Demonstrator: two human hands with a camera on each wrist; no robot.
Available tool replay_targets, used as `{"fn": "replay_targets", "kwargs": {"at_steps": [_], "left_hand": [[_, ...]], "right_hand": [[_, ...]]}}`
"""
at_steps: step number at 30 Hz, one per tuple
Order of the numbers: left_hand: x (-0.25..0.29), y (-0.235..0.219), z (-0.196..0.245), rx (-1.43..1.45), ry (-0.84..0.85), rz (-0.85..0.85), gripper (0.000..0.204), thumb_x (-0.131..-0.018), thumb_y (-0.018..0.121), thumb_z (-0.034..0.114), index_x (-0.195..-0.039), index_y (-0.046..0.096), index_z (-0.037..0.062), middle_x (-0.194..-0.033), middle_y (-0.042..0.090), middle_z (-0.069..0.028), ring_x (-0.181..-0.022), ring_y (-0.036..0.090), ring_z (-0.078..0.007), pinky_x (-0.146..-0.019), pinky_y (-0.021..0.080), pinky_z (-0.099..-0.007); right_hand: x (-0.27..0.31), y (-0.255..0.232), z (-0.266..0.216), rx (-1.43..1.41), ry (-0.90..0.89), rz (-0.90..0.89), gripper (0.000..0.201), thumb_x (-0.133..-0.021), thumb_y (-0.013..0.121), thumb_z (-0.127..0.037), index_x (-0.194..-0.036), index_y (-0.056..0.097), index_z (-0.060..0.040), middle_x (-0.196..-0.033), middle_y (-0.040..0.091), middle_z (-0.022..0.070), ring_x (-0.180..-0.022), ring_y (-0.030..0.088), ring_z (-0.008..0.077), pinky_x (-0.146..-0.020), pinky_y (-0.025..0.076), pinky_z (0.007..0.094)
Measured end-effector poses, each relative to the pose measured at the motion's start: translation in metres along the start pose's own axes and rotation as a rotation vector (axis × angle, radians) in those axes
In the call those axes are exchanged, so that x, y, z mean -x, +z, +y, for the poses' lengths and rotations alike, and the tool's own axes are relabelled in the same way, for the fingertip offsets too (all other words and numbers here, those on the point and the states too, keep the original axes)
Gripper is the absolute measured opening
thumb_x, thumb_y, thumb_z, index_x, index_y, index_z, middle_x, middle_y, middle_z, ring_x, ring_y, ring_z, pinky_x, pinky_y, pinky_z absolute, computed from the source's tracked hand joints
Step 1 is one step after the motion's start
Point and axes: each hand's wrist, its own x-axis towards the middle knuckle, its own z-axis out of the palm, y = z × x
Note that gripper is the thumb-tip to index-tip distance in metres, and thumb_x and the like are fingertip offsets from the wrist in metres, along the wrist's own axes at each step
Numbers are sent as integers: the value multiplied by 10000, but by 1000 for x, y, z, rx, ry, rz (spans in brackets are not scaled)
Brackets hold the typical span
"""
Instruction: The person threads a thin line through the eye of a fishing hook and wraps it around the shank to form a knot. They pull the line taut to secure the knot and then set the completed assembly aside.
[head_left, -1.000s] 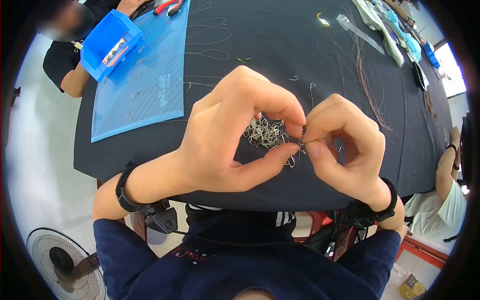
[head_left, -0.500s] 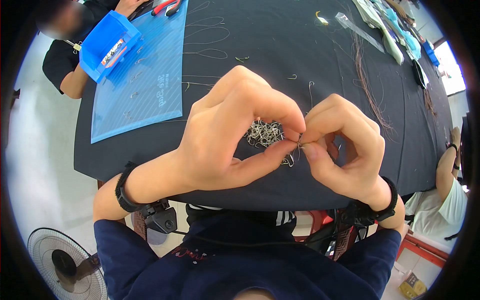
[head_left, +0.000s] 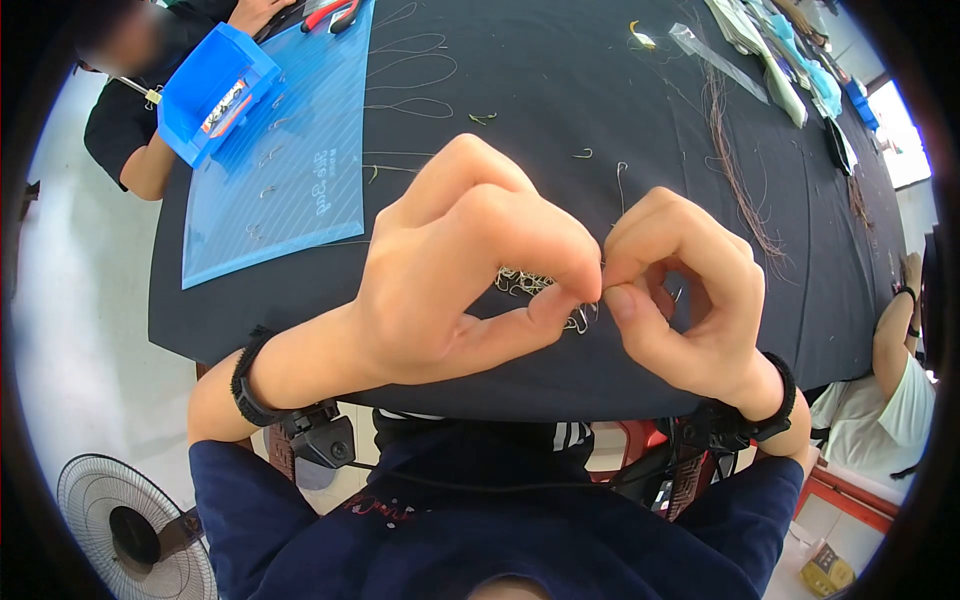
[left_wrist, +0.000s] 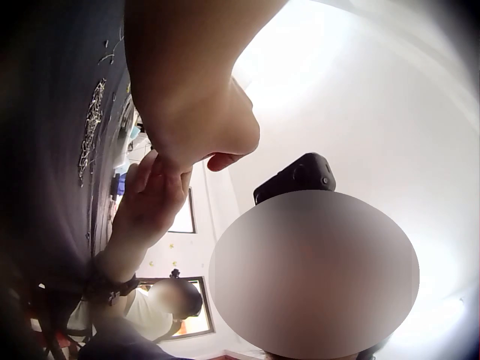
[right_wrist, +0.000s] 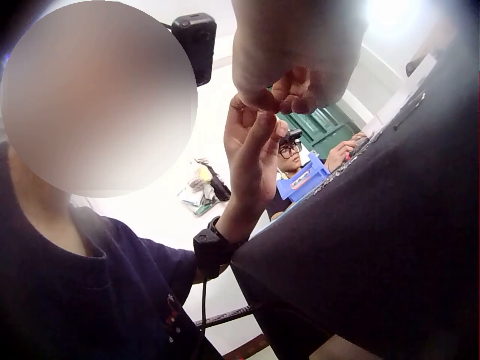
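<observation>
- The left hand (head_left: pixel 465 275) pinches a fine line (head_left: pixel 602 290) between its curled index finger and thumb, at the right edge of the hook pile (head_left: pixel 525 281); its fingers are closed narrowly, and the thumb tip is hidden behind the index finger.
- The right hand (head_left: pixel 690 290) pinches the same tiny spot from the other side, thumb and index fingertips nearly together, just right of the hook pile; exactly what lies between the tips is too small to tell.
- The hook pile, a tangle of small silvery metal hooks, lies on the black-covered surface (head_left: pixel 480 398), partly hidden by the left hand.
- Beyond the hook pile, up and to its right, lie a single loose hook (head_left: pixel 583 154) and a hook with a thread (head_left: pixel 621 168), the thread running down toward the right hand.
- Up and left of the hook pile, a blue translucent mat (head_left: pixel 300 165) bears small hooks, with a blue bin (head_left: pixel 205 85) at its far left side and red-handled pliers (head_left: pixel 333 14) at its far end.
- Thread loops (head_left: pixel 425 62) reach out from the mat's right edge, above the hook pile.
- Well right of the hook pile lie a bundle of brown threads (head_left: pixel 733 165) and a clear plastic strip (head_left: pixel 715 62).
</observation>
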Motion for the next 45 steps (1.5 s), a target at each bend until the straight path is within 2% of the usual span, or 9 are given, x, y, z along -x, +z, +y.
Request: {"fn": "replay_targets", "kwargs": {"at_steps": [2, 8, 11, 20, 24, 34, 39, 42, 45], "left_hand": [[-1, 1, 1, -17, 10, 10, 504, -602, 728, -98, -947, 447, 139, -808, 670, 10, -714, 404, -149, -642, 346, -243], [-1, 2, 1, -57, 58, 30, 532, -578, 744, -104, -933, 441, 151, -792, 676, 11, -698, 402, -155, -604, 350, -230], [-1, 2, 2, -58, 60, 34, 535, -579, 747, -107, -935, 441, 151, -795, 677, 11, -697, 402, -156, -597, 352, -225], [0, 3, 1, -77, 89, 49, 499, -620, 747, -93, -923, 432, 147, -789, 672, 14, -685, 385, -156, -576, 337, -220], [0, 4, 0, -84, 103, 46, 499, -625, 751, -89, -925, 430, 147, -792, 672, 14, -685, 378, -155, -571, 330, -218], [0, 5, 1, -81, 92, 34, 506, -619, 752, -87, -934, 430, 145, -799, 673, 16, -696, 379, -155, -583, 331, -223], [-1, 3, 3, -67, 69, 15, 510, -616, 739, -96, -947, 438, 148, -810, 672, 12, -708, 382, -157, -602, 338, -229], [0, 1, 1, -27, 66, 7, 510, -617, 735, -97, -959, 451, 152, -824, 675, 8, -724, 389, -158, -619, 344, -231], [0, 0, 2, -13, 51, -7, 504, -624, 730, -98, -967, 462, 155, -838, 678, 3, -743, 395, -159, -632, 346, -229]], "right_hand": [[0, 3, 0, -74, 71, 24, 133, -675, 620, 47, -766, 573, -38, -679, 538, -10, -517, 459, 52, -420, 293, 197], [1, 0, 0, -235, 236, -85, 44, -783, 602, -17, -821, 581, -26, -729, 560, -27, -566, 471, 11, -437, 305, 171], [0, -1, -6, -370, 401, -109, 124, -847, 577, -102, -848, 546, 18, -815, 544, 65, -641, 463, 69, -541, 354, 200], [1, -4, -4, -303, 331, -124, 140, -852, 593, -111, -839, 548, 21, -823, 545, 73, -672, 499, 96, -585, 405, 208], [2, 2, 1, -340, 287, -47, 31, -800, 612, -48, -803, 598, -20, -704, 562, -37, -558, 427, -15, -433, 287, 154], [4, 2, 3, -334, 333, -41, 39, -775, 609, -38, -804, 594, -18, -693, 551, -39, -533, 402, -21, -433, 284, 153], [0, -5, -3, -299, 263, -71, 79, -805, 566, -4, -862, 512, 0, -848, 533, 79, -708, 484, 87, -604, 402, 205], [-1, -3, -8, -217, 151, 35, 167, -771, 578, 48, -891, 485, -21, -862, 525, 90, -711, 482, 91, -614, 396, 207], [-1, -7, -6, -89, 1, -6, 243, -722, 608, 96, -887, 480, -28, -861, 532, 105, -688, 490, 96, -609, 394, 211]]}}
